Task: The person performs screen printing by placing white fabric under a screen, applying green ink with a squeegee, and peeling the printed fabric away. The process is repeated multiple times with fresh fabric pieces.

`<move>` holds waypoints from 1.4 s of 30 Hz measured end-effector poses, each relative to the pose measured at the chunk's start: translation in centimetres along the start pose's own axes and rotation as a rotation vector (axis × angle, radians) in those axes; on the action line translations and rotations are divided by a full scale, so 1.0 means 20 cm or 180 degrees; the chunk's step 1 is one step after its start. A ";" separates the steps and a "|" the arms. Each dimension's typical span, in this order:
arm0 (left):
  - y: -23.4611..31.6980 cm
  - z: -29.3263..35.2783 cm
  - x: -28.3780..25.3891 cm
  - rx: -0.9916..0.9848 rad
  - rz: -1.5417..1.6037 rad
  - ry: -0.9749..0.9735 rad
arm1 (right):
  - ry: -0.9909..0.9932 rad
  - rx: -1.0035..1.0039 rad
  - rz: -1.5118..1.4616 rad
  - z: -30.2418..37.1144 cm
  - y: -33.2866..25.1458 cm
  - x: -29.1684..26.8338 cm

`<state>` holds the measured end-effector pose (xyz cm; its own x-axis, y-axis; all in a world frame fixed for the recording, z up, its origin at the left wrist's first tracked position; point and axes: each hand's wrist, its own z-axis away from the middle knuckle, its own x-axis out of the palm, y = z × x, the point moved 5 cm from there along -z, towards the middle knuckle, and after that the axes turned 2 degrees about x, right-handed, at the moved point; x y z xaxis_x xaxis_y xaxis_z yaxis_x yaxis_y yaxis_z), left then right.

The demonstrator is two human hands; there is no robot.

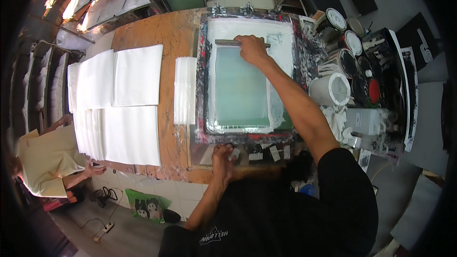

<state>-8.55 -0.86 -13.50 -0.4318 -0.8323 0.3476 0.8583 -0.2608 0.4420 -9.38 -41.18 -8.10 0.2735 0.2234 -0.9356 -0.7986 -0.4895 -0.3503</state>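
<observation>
My right hand [252, 49] is closed round the bar of a squeegee [225, 42], which lies crosswise near the far end of a printing screen [241, 90]. White ink is smeared around the screen's pale green mesh, and its dark frame [202, 114] is stained with paint. Below the near edge of that frame, my left hand [222, 160] rests with its fingers curled. Whether those fingers hold anything is too small to make out. A narrow stack of white sheets [184, 90] stands just left of the screen.
Stacks of white sheets [135, 131] cover the left part of the wooden table [169, 28]. Paint cans and a white bucket [328, 89] crowd the right side. At the far left is another person in a pale yellow shirt [50, 162]. A green bag [147, 205] lies on the floor.
</observation>
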 end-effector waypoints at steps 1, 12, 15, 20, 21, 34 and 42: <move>-0.01 0.00 -0.01 0.0020 0.0010 -0.0047 | 0.0084 -0.0038 -0.0074 -0.06 0.01 -0.03; 0.03 -0.01 -0.03 0.0247 0.0007 -0.0446 | 0.0469 0.0186 -0.0269 -0.17 0.20 -0.11; 0.03 -0.04 -0.10 0.0326 0.0036 -0.0589 | 0.0153 0.0062 -0.0516 0.07 0.11 -0.24; 0.16 0.04 -0.01 0.0590 -0.0021 -0.0853 | -0.0896 -0.0242 -0.0593 0.78 -0.19 -0.35; 0.17 0.05 0.00 0.0638 -0.0013 -0.0949 | -0.0977 -0.0284 -0.0536 0.94 -0.27 -0.38; 0.83 0.39 0.55 0.2341 -0.0950 -0.1915 | 0.1598 -0.1308 0.0309 1.09 -0.69 -1.03; 0.88 -0.48 0.37 0.5116 -0.5258 0.1398 | 0.0852 -0.1085 0.0010 0.69 -0.77 -1.50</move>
<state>6.09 -16.39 -11.07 -0.0224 -0.4736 -0.8805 -0.9345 -0.3031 0.1868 -12.67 -28.61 26.04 0.4366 0.0169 -0.8995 -0.5891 -0.7503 -0.3000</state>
